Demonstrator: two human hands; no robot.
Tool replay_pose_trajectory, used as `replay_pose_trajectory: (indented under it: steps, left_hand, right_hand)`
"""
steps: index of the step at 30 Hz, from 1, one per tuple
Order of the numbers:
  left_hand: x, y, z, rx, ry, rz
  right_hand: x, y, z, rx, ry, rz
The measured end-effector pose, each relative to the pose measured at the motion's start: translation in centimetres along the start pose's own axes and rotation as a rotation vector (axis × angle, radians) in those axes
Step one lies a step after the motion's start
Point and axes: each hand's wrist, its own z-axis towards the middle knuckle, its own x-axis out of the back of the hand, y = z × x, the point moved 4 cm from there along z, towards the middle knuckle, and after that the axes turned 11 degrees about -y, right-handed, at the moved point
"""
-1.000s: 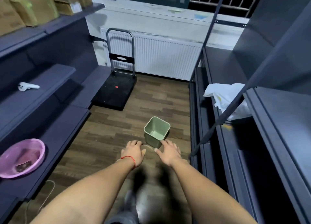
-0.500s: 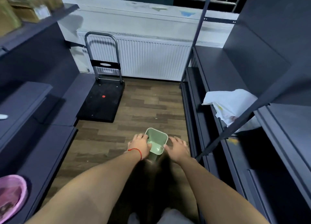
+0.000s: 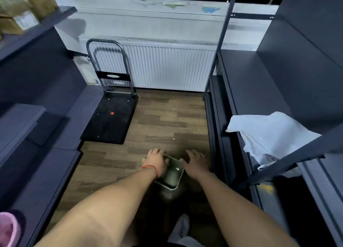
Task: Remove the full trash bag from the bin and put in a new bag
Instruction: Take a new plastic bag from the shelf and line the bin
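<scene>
A small square pale-green bin stands on the wooden floor just in front of me, in shadow. Its inside looks bare, with no bag that I can make out. My left hand, with a red string at the wrist, grips the bin's left rim, thumb over the edge. My right hand holds the right rim, its fingers spread along the far corner. A crumpled white plastic bag lies on the dark shelf to my right.
Dark shelving lines the right side and more shelving the left, leaving a narrow floor aisle. A black platform trolley stands ahead on the left before a white radiator. A pink basin sits at the lower left.
My hands reached the bin and closed on its two sides. The view moved forward and over it, so the bin now sits lower and nearer to me.
</scene>
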Motion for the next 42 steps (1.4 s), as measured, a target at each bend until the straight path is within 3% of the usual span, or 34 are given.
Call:
replay_pose_trajectory:
  steps: [11,16,21,27,38,42]
  left_hand:
    - [-0.2,8.4,6.7,-0.094,-0.078,0.058]
    - [-1.6,13.3,8.6,-0.182,-0.155,0.119]
    - [-3.9,16.8,10.6,-0.279,-0.248,0.205]
    - [-4.8,18.4,11.4,-0.362,-0.274,0.212]
    - [-5.5,15.1,13.4,-0.314,-0.338,0.252]
    - [-5.0,15.2,13.7,-0.319,-0.322,0.244]
  right_hand:
    - [6.0,7.5,2.8,-0.089,0.052,0.137]
    - [7.3,12.9,1.4,-0.257,0.129,0.285]
    - [8.2,16.9,0.0,-0.438,0.219,0.227]
    - [9.4,18.2,0.3,-0.547,0.173,0.082]
    - [10.5,19.2,3.1,-0.762,-0.126,-0.046]
    - [10.2,19.0,3.1,-0.774,-0.108,-0.069]
